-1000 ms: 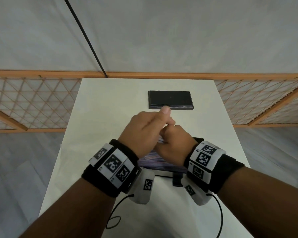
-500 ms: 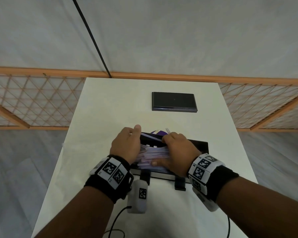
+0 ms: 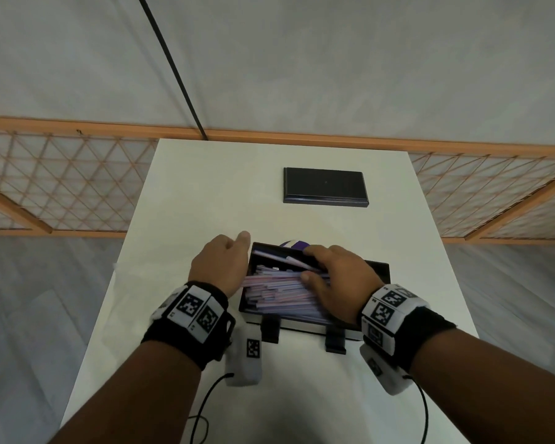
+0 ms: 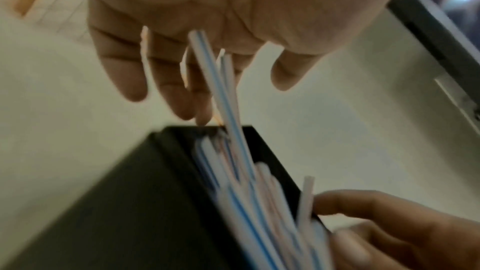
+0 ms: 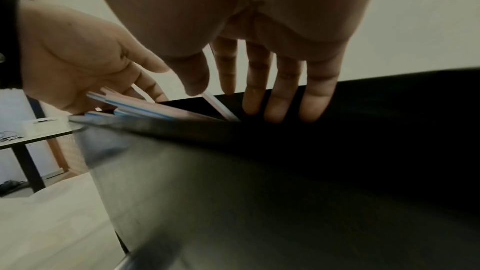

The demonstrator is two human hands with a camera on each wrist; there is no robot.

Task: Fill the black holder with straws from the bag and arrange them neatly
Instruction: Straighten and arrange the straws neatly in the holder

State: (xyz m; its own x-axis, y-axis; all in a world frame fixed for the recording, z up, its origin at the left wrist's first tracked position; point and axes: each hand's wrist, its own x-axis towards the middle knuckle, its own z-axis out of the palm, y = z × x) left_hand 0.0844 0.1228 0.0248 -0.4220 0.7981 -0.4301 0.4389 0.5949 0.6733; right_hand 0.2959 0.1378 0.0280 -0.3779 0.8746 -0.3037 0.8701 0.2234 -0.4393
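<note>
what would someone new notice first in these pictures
Two hands, left hand and right hand, work at the near end of the white table, tidying striped straws heaped in an open black holder. Farther back on the table lies a flat black lid, alone.

The black holder point(image 3: 378, 270) is an open rectangular box on the white table. Striped white, blue and pink straws point(image 3: 276, 291) lie piled lengthwise in its left part, some ends sticking out over the left rim, a few slanting loose.
</note>
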